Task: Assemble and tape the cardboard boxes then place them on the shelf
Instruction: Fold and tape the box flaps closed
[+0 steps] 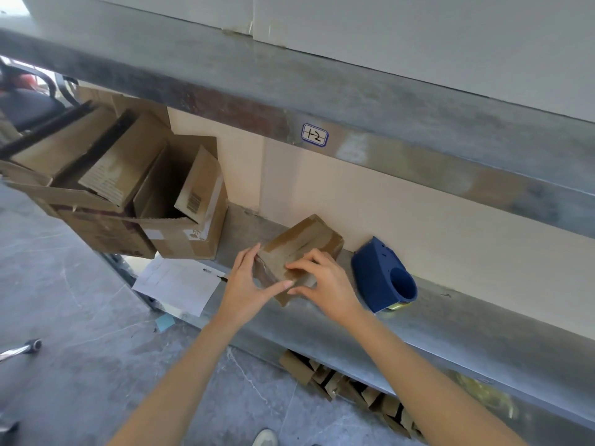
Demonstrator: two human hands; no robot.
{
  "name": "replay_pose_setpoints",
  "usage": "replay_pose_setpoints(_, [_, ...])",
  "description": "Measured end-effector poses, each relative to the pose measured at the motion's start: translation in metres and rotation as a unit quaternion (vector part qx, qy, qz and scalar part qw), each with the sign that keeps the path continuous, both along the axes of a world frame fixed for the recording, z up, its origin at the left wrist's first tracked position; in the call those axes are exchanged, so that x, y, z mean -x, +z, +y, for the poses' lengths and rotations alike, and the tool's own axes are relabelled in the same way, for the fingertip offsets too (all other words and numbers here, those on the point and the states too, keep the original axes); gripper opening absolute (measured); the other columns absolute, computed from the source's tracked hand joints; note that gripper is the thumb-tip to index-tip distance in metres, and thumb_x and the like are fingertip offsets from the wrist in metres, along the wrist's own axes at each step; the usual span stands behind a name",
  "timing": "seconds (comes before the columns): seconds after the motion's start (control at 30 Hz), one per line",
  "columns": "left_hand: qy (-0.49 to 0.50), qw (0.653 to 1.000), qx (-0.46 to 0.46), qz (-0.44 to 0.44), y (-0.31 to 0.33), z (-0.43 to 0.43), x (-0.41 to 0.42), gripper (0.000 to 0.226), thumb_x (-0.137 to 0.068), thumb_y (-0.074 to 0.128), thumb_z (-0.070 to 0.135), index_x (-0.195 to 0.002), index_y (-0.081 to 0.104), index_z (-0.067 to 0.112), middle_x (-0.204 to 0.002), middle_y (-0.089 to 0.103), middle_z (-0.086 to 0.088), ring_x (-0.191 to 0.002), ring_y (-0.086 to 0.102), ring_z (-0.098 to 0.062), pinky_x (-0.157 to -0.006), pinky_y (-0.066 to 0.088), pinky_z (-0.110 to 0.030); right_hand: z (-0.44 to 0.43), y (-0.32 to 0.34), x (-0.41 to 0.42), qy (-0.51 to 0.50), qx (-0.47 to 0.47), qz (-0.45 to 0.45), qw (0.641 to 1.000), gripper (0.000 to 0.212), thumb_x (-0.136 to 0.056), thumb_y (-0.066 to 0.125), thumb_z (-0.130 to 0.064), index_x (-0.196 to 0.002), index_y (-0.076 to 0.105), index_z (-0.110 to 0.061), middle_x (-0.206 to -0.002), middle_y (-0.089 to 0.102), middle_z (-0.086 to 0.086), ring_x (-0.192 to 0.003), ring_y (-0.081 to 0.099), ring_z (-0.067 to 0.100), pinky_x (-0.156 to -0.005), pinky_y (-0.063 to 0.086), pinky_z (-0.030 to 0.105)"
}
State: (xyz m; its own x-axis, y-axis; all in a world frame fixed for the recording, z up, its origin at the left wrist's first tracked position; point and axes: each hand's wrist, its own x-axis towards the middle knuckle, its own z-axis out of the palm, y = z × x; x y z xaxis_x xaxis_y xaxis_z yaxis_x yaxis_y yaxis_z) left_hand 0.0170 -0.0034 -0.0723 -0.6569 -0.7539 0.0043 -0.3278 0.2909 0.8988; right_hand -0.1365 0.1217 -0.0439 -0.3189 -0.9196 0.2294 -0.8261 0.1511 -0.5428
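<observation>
Far left, up top: dark chair (29,104), partly out of view. Lower left on grey floor (80,317): chrome chair leg (19,349).
On left end of metal shelf (450,333): big open cartons (112,188), flaps up, overhanging the shelf edge.
Just right of those, at front edge: white paper sheet (175,284) with black pen (222,278) on top. Below it on floor: small blue scrap (165,321).
Mid shelf: small taped box (299,249), brown tape across top and ends, sitting on the shelf surface, tilted corner-on to the camera.
Left hand (244,284): spread open, straight fingers against box's left end, thumb stretched along the near face.
Right hand (325,284): fingers bent over the top near edge, thumb on the near face below, pinching that edge. Thumb tips nearly touching.
Above, on upper shelf rail (418,162): label "1-2" (315,135).
Just right of box, not touching: blue tape dispenser (383,275), on its side, yellowish roll edge at its base.
Under shelf, right of centre: flattened cardboard blanks (347,387), stacked on edge.
Bottom edge: toe of a shoe (265,437).
</observation>
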Motion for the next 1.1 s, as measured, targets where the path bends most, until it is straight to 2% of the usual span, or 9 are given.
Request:
replay_pose_setpoints(0.13, [0.015, 1.0, 0.01, -0.004, -0.003, 0.01, 0.004, 0.126, -0.049, 0.079, 0.076, -0.153, 0.025, 0.029, -0.14, 0.035, 0.023, -0.13, 0.034, 0.004, -0.106, 0.035, -0.027, 0.003, 0.005, 0.017, 0.037, -0.021, -0.053, 0.998, 0.044, -0.079, 0.079, -0.014, -0.121, 0.068, -0.022, -0.116, 0.06, -0.005, -0.11, 0.055, 0.01, -0.096, 0.047, 0.029])
replay_pose_setpoints(0.23, [0.018, 1.0, 0.01, -0.002, -0.001, 0.006, 0.004, 0.117, -0.054, 0.085, 0.064, -0.151, 0.026, 0.034, -0.142, 0.036, 0.024, -0.132, 0.033, 0.003, -0.11, 0.034, -0.029, 0.007, 0.007, 0.035, 0.011, -0.024, -0.002, 1.0, 0.047, -0.079, 0.078, -0.012, -0.123, 0.067, -0.023, -0.127, 0.055, -0.007, -0.117, 0.05, 0.008, -0.098, 0.048, 0.031])
replay_pose_setpoints(0.43, [-0.077, 0.996, -0.026, -0.029, 0.008, -0.015, -0.002, 0.106, -0.07, 0.088, 0.035, -0.151, 0.021, 0.046, -0.147, 0.02, 0.04, -0.139, 0.018, 0.009, -0.116, 0.022, -0.028, 0.015, 0.005, 0.077, -0.052, -0.122, -0.007, 0.991, 0.085, -0.076, 0.082, -0.036, -0.148, 0.036, -0.042, -0.16, 0.014, -0.019, -0.147, 0.009, 0.006, -0.109, 0.024, 0.029])
replay_pose_setpoints(0.5, [-0.097, 0.994, -0.032, -0.039, 0.011, -0.022, 0.0, 0.103, -0.074, 0.086, 0.028, -0.152, 0.021, 0.045, -0.147, 0.018, 0.04, -0.138, 0.016, 0.01, -0.117, 0.021, -0.029, 0.017, 0.0, 0.082, -0.039, -0.142, -0.03, 0.989, 0.089, -0.077, 0.081, -0.039, -0.149, 0.029, -0.045, -0.161, 0.006, -0.022, -0.148, 0.005, 0.003, -0.11, 0.023, 0.03])
replay_pose_setpoints(0.63, [-0.093, 0.995, -0.019, -0.025, 0.012, -0.025, 0.007, 0.093, -0.082, 0.074, 0.012, -0.154, 0.023, 0.04, -0.155, 0.019, 0.031, -0.14, 0.018, 0.011, -0.12, 0.023, -0.031, 0.017, -0.007, 0.08, -0.056, -0.1, -0.107, 0.988, 0.086, -0.076, 0.082, -0.039, -0.148, 0.035, -0.042, -0.158, 0.015, -0.018, -0.133, 0.019, -0.007, -0.109, 0.026, 0.021])
replay_pose_setpoints(0.77, [-0.099, 0.993, -0.068, 0.019, 0.007, -0.022, 0.013, 0.091, -0.086, 0.064, -0.004, -0.157, 0.019, 0.031, -0.162, 0.018, 0.016, -0.148, 0.02, -0.005, -0.122, 0.025, -0.045, 0.02, -0.008, 0.072, -0.064, -0.095, -0.134, 0.984, 0.089, -0.07, 0.079, -0.057, -0.146, 0.036, -0.039, -0.149, 0.016, -0.021, -0.13, 0.019, -0.009, -0.103, 0.022, 0.009])
replay_pose_setpoints(0.9, [-0.084, 0.993, -0.069, 0.039, 0.009, -0.023, 0.024, 0.075, -0.093, 0.065, 0.017, -0.155, 0.023, 0.027, -0.158, 0.026, 0.009, -0.144, 0.028, -0.01, -0.119, 0.029, -0.043, 0.018, -0.005, 0.065, -0.096, -0.072, -0.149, 0.982, 0.08, -0.073, 0.056, -0.081, -0.139, 0.041, -0.038, -0.133, 0.02, -0.029, -0.121, 0.026, -0.01, -0.092, 0.023, 0.006])
replay_pose_setpoints(1.0, [-0.017, 1.0, -0.002, 0.024, 0.011, -0.021, 0.041, 0.071, -0.093, 0.064, 0.04, -0.151, 0.029, 0.023, -0.152, 0.03, 0.01, -0.136, 0.033, -0.003, -0.112, 0.031, -0.029, 0.006, -0.007, 0.06, -0.143, -0.036, -0.128, 0.981, 0.065, -0.085, 0.051, -0.069, -0.136, 0.043, -0.029, -0.127, 0.024, -0.022, -0.107, 0.03, -0.011, -0.089, 0.028, 0.01])
replay_pose_setpoints(1.1, [0.024, 0.998, 0.049, 0.019, 0.008, -0.022, 0.057, 0.068, -0.092, 0.064, 0.041, -0.148, 0.033, 0.019, -0.149, 0.031, 0.008, -0.126, 0.035, 0.002, -0.102, 0.032, -0.021, -0.006, -0.014, 0.056, -0.15, -0.024, -0.105, 0.983, 0.059, -0.092, 0.053, -0.058, -0.139, 0.042, -0.024, -0.139, 0.022, -0.015, -0.11, 0.027, -0.013, -0.082, 0.029, 0.0])
